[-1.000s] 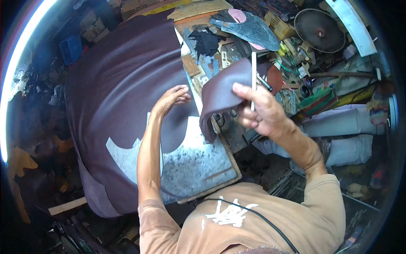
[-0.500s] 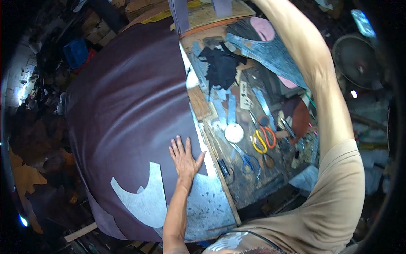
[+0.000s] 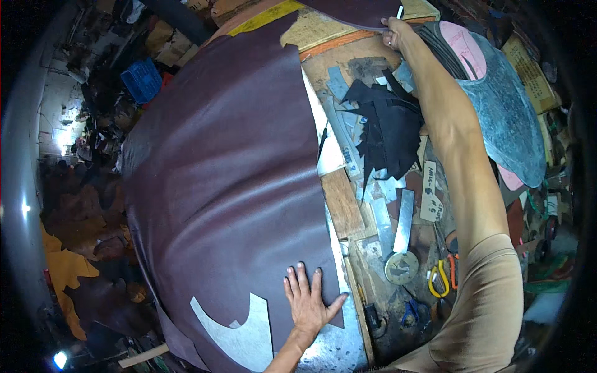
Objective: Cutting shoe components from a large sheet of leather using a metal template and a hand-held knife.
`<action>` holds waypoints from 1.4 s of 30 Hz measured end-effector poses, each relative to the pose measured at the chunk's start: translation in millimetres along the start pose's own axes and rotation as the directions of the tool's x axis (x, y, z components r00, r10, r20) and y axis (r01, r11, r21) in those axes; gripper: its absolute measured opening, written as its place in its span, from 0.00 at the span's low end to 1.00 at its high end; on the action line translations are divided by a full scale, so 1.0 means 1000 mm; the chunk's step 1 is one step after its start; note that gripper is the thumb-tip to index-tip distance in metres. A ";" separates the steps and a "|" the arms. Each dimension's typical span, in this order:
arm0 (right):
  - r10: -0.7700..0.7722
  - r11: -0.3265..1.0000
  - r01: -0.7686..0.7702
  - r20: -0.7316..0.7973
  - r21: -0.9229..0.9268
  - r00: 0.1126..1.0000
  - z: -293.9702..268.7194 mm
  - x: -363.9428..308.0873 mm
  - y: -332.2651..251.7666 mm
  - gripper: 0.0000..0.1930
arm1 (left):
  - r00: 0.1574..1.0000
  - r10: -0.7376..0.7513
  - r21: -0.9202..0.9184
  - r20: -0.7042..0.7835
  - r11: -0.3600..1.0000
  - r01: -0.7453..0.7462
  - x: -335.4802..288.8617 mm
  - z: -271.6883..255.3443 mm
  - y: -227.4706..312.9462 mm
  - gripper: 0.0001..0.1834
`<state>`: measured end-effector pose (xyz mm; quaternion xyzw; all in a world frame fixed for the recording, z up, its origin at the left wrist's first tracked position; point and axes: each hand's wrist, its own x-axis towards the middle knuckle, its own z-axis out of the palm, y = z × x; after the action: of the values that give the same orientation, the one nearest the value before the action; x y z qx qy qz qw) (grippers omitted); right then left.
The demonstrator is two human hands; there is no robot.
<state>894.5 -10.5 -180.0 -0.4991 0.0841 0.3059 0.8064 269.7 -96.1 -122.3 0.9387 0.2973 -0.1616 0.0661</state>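
Observation:
A large dark maroon leather sheet point(image 3: 230, 137) covers the left side of the table, with soft ripples across its middle. My left hand point(image 3: 309, 309) lies flat on it near its right edge, fingers spread. Beside that hand, a pale grey curved pattern piece point(image 3: 252, 326) rests on the leather. At the far end, my right hand point(image 3: 393, 34) is closed on the edge of a maroon leather flap point(image 3: 348, 11). A short white stick-like thing point(image 3: 400, 11) pokes up by its fingers; its kind is unclear.
Black leather scraps point(image 3: 388, 127), metal strips point(image 3: 403, 221), a round disc point(image 3: 402, 267) and yellow-handled scissors point(image 3: 439, 280) lie on the worktable right of the sheet. A bluish-grey pattern piece point(image 3: 507, 127) sits at the far right. Leather offcuts point(image 3: 68, 267) pile up at left.
My right hand, out of view before at the top, now shows holding the leather flap. The hanging leather there has shifted right. My left hand stays flat on the sheet while the view shifts.

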 end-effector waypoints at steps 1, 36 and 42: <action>-0.015 0.999 0.009 -0.140 -0.039 0.990 -0.047 0.001 -0.036 0.06 | 0.997 0.076 -0.048 -0.020 0.996 -0.077 -0.002 0.007 0.014 0.49; -0.233 -0.147 0.261 0.290 -0.954 0.928 -0.288 -0.537 0.034 0.11 | 0.945 0.228 -0.056 -0.235 0.967 -0.247 -0.028 0.018 0.035 0.40; -0.397 -0.252 0.162 0.254 -0.954 0.882 -0.325 -0.540 0.043 0.11 | 0.947 0.202 -0.053 -0.248 0.974 -0.222 -0.031 0.024 0.033 0.39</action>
<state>493.8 -496.1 -133.1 -0.9563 -0.2327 0.0248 0.1754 258.3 -145.5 -133.5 0.9744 0.2067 -0.0262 0.0842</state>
